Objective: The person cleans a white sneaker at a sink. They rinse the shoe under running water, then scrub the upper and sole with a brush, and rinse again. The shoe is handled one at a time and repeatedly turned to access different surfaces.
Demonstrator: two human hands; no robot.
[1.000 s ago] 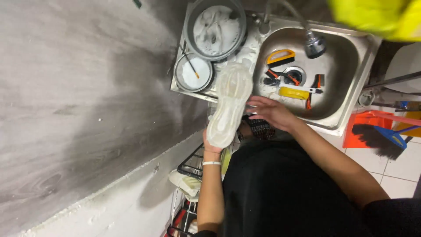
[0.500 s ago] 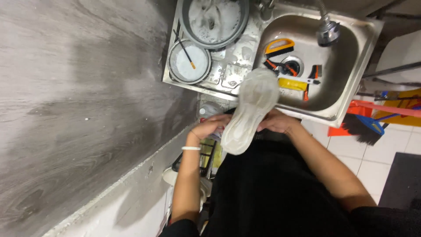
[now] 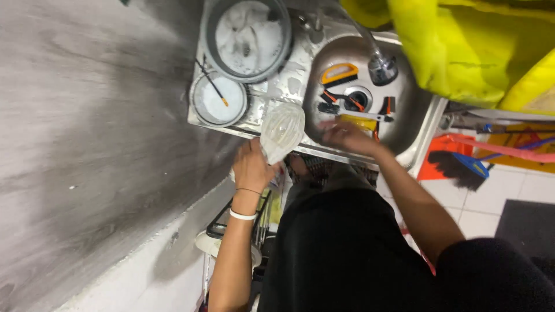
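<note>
From the head view, a pale shoe sole (image 3: 282,132) is held in the left hand (image 3: 252,167), fingers closed on its lower end, at the sink (image 3: 404,124) rim; half a second ago both hands gripped it, now the right hand (image 3: 341,134) is released, blurred, fingers loosely spread over the basin; brushes (image 3: 340,74) lie inside; two soapy bowls (image 3: 248,37) sit alongside; grey wall, white tiled floor.
</note>
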